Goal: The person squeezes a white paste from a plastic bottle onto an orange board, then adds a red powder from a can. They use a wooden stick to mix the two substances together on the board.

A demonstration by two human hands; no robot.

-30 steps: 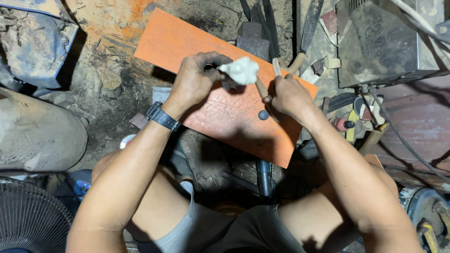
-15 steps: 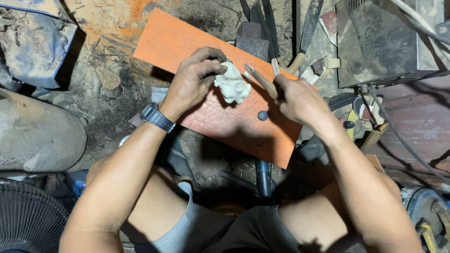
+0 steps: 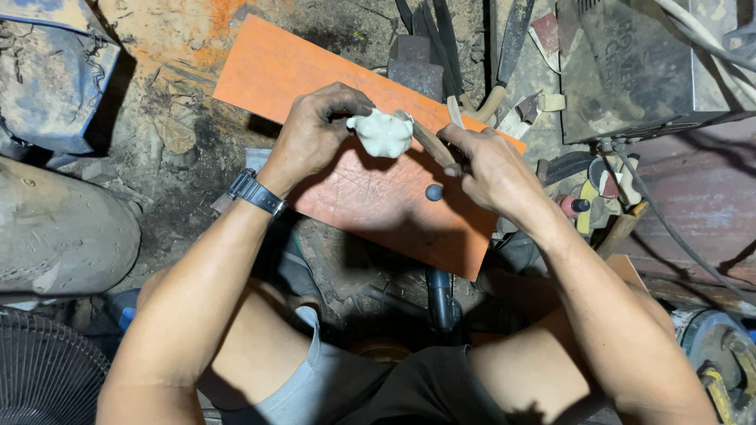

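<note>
The left hand grips a lumpy white piece above the orange board. The right hand holds what looks like a wooden-handled tool against it.

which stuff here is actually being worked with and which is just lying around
In use: white lump held in left hand; wooden-handled tool in right hand; orange board beneath.

Lying about: small dark ball on the board, metal block, fan, grey cylinder.
</note>
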